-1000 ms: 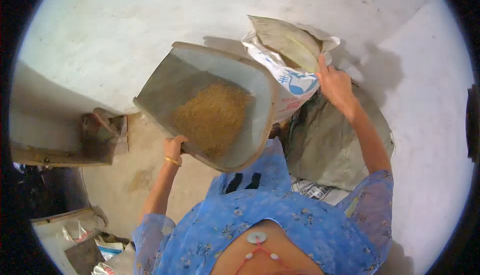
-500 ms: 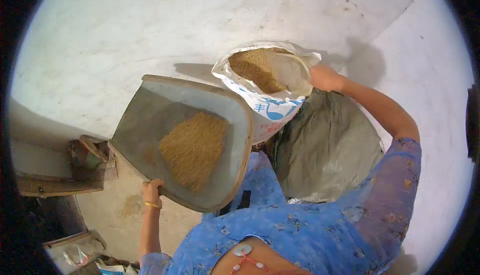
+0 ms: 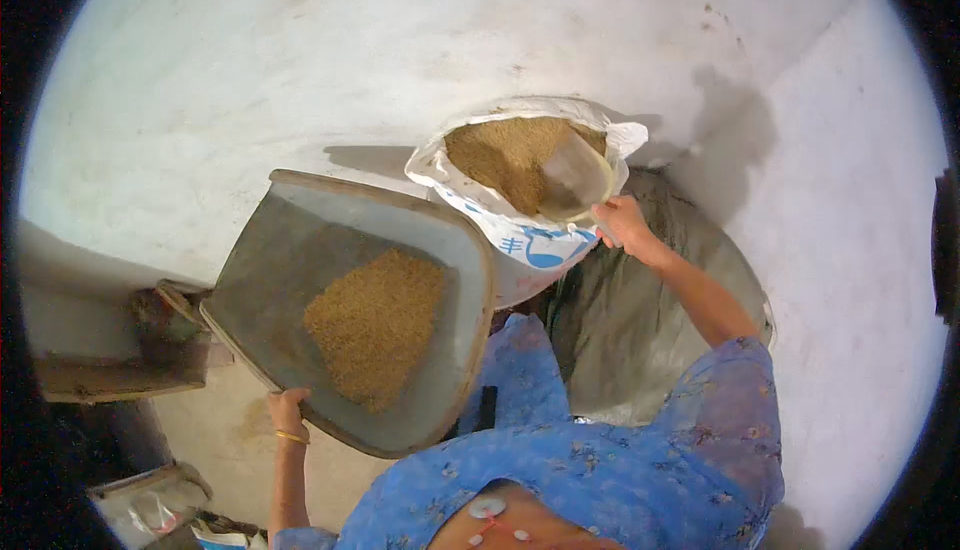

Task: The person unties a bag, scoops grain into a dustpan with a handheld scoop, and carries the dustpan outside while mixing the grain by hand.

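- Pale walls (image 3: 300, 60) and a tan floor (image 3: 230, 450) are seen.
- The wide grey pan (image 3: 462, 300), in which a heap of brown grain (image 3: 375, 330) is carried, is grasped at its edge by the left hand's (image 3: 287, 412) grip.
- Just beside it, the white sack (image 3: 545, 250) is shown open, with brown contents (image 3: 495, 155).
- The scoop (image 3: 577, 175) is grasped by its handle in the right hand's (image 3: 622, 224) grip, its bowl held within the sack's mouth.

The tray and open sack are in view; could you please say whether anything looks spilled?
Nothing stands out: the brown heap lies within the tray, the sack stands open with the scoop at its mouth, and no spill shows around them.
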Demonstrator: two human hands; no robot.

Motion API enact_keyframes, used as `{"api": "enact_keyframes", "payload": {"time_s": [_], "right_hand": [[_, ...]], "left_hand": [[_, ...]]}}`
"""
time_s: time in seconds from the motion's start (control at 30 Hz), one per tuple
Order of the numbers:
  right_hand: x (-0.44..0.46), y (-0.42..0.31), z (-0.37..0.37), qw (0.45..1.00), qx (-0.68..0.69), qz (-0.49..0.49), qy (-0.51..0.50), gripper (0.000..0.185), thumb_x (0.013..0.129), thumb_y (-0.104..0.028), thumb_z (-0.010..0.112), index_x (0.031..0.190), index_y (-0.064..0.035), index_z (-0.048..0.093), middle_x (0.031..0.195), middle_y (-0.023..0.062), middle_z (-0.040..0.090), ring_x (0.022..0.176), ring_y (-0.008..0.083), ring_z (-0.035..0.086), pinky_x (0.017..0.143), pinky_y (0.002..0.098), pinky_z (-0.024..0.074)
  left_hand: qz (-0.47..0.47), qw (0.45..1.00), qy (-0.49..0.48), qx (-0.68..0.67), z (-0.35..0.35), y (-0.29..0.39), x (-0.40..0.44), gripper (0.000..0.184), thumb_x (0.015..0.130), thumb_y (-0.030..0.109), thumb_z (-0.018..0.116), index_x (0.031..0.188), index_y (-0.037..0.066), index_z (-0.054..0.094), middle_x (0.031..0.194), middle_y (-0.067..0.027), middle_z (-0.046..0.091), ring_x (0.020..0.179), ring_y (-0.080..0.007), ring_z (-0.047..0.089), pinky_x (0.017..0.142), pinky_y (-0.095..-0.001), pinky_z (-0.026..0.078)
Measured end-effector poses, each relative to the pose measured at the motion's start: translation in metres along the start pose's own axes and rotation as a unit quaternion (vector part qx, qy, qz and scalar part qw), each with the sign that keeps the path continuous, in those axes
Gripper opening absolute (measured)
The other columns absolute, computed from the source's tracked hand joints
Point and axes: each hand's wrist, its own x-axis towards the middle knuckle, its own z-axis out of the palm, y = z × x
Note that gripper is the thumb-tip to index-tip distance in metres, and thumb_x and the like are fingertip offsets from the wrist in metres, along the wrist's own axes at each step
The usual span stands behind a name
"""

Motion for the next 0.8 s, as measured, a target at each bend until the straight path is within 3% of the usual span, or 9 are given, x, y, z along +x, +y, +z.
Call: {"api": "enact_keyframes", "payload": {"time_s": [0.07, 0.13, 0.3, 0.33, 0.47, 0.6, 0.7, 0.8], "right_hand": [[0.015, 0.035, 0.0, 0.992, 0.024, -0.123, -0.007, 0.023, 0.081, -0.018, 0.054, 0.086, 0.0037, 0.057, 0.054, 0.0094, 0.053, 0.035, 0.0152, 0.047, 0.031, 0.0284, 0.0365], [0.028, 0.041, 0.003, 0.99, 0.032, -0.136, -0.011, 0.024, 0.081, -0.02, 0.054, 0.085, 0.0036, 0.057, 0.054, 0.0091, 0.053, 0.036, 0.0144, 0.047, 0.031, 0.028, 0.0366], [0.01, 0.004, 0.016, 0.992, 0.042, -0.076, -0.095, 0.025, 0.081, -0.021, 0.053, 0.084, 0.0029, 0.056, 0.054, 0.0082, 0.053, 0.038, 0.0132, 0.049, 0.031, 0.0269, 0.037], [0.027, 0.011, 0.037, 0.991, 0.089, -0.078, -0.068, 0.023, 0.081, -0.021, 0.054, 0.082, 0.0022, 0.056, 0.054, 0.0082, 0.052, 0.037, 0.0138, 0.048, 0.031, 0.0269, 0.0358], [0.025, 0.022, 0.044, 0.991, 0.058, -0.089, -0.08, 0.024, 0.08, -0.021, 0.055, 0.082, 0.0028, 0.056, 0.054, 0.0084, 0.052, 0.036, 0.0137, 0.046, 0.031, 0.0272, 0.034], [0.044, 0.025, 0.067, 0.976, 0.143, -0.119, -0.116, 0.025, 0.081, -0.023, 0.054, 0.079, 0.0021, 0.055, 0.054, 0.0092, 0.053, 0.034, 0.0138, 0.044, 0.031, 0.0277, 0.033], [0.031, 0.012, 0.09, 0.966, 0.2, -0.126, -0.104, 0.024, 0.081, -0.023, 0.056, 0.077, 0.0001, 0.055, 0.054, 0.0092, 0.053, 0.034, 0.0144, 0.044, 0.031, 0.0276, 0.0334], [0.021, 0.017, 0.096, 0.944, 0.304, -0.052, -0.116, 0.019, 0.084, -0.016, 0.054, 0.076, 0.0012, 0.053, 0.056, 0.0108, 0.053, 0.035, 0.0147, 0.044, 0.032, 0.027, 0.0314]], "left_hand": [[0.003, 1.0, 0.004, 0.001, -0.007, -0.009, 0.007, 0.006, 0.057, 0.004, 0.057, 0.059, 0.002, 0.052, 0.058, -0.0021, 0.049, 0.049, -0.0133, 0.045, 0.046, -0.0284, 0.035], [0.012, 1.0, 0.017, -0.022, 0.002, -0.01, 0.006, 0.005, 0.056, 0.003, 0.056, 0.057, 0.002, 0.051, 0.057, -0.0019, 0.048, 0.048, -0.0133, 0.044, 0.044, -0.0286, 0.034], [0.027, 0.997, 0.064, -0.032, 0.011, 0.0, -0.006, 0.006, 0.055, 0.002, 0.056, 0.054, 0.002, 0.049, 0.054, -0.0016, 0.046, 0.045, -0.0126, 0.042, 0.04, -0.027, 0.031], [0.028, 0.997, 0.068, -0.033, 0.012, 0.0, -0.008, 0.006, 0.055, 0.002, 0.056, 0.054, 0.002, 0.049, 0.054, -0.0016, 0.046, 0.045, -0.0126, 0.042, 0.04, -0.027, 0.031], [0.031, 0.998, 0.056, -0.029, 0.012, -0.005, -0.011, 0.009, 0.055, 0.001, 0.055, 0.05, 0.003, 0.048, 0.05, 0.0, 0.043, 0.042, -0.0115, 0.039, 0.039, -0.0259, 0.028], [0.046, 0.999, 0.022, -0.009, 0.003, -0.01, -0.003, 0.01, 0.055, 0.001, 0.053, 0.048, 0.005, 0.047, 0.048, 0.001, 0.041, 0.039, -0.0102, 0.037, 0.038, -0.0261, 0.023], [0.051, 0.996, 0.055, -0.043, 0.011, -0.006, -0.007, 0.012, 0.055, 0.001, 0.053, 0.046, 0.005, 0.047, 0.047, 0.001, 0.041, 0.038, -0.01, 0.036, 0.038, -0.0266, 0.02], [0.044, 0.998, 0.025, -0.028, 0.003, -0.021, 0.003, 0.013, 0.055, 0.002, 0.055, 0.046, 0.005, 0.046, 0.047, 0.0003, 0.042, 0.038, -0.0105, 0.037, 0.038, -0.0265, 0.023]]}}
